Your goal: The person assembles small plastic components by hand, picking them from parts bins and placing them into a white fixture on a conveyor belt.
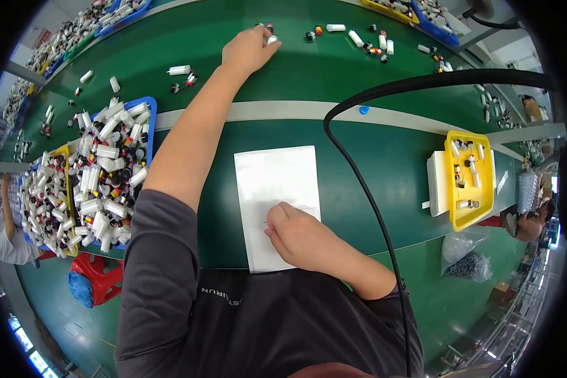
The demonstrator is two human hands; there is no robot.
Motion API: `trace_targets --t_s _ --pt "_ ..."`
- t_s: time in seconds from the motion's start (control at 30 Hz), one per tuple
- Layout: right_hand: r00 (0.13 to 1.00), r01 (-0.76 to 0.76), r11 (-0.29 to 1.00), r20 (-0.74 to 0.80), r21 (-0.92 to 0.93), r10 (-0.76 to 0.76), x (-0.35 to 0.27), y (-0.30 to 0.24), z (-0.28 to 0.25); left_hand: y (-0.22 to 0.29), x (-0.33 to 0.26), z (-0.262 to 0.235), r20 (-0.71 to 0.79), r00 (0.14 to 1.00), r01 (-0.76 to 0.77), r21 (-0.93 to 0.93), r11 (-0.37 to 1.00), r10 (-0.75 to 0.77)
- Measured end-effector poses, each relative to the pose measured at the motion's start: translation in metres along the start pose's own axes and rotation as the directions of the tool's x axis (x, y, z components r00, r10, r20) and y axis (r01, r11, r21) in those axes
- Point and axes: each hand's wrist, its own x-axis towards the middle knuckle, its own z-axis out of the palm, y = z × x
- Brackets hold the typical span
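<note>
My left hand [249, 51] is stretched far forward onto the green conveyor belt [283, 75]. Its fingers are closed around a small white plastic part [271, 40], with a dark and red piece [269, 27] right beside the fingertips. Near my body, my right hand [299, 236] rests over a white sheet of paper [277, 170]. The fingers of that hand are curled into a pinch, and whatever they may hold is hidden. The sheet lies on the green table just in front of me.
A blue bin [151, 120] heaped with white cylinders and black, red and yellow parts stands left, by a yellow bin [68, 189]. Loose parts [356, 39] dot the belt. A black cable [359, 170] arches across the right. Beyond it sits a yellow tray [453, 183] with several parts.
</note>
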Motion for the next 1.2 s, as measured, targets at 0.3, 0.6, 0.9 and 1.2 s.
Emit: trace_targets --t_s 0.3,0.6,0.9,1.2 --pt "0.989 -0.145 0.849 0.09 0.508 0.116 0.001 0.014 -0.02 -0.017 -0.016 0.012 -0.259 0.965 0.013 0.146 0.989 0.026" --pt "0.66 0.264 0.92 -0.75 0.289 0.046 0.046 0.05 -0.067 0.053 -0.114 -0.032 0.254 0.961 0.233 -0.957 -0.175 -0.109" --pt "0.831 0.179 0.827 -0.532 0.533 0.163 0.071 0.051 -0.029 0.082 -0.192 -0.001 0.485 0.871 0.43 -0.831 -0.353 -0.08" --pt "0.719 0.246 0.839 -0.672 0.485 0.177 0.072 0.075 -0.031 0.059 -0.186 0.006 0.46 0.873 0.473 -0.88 -0.048 0.161"
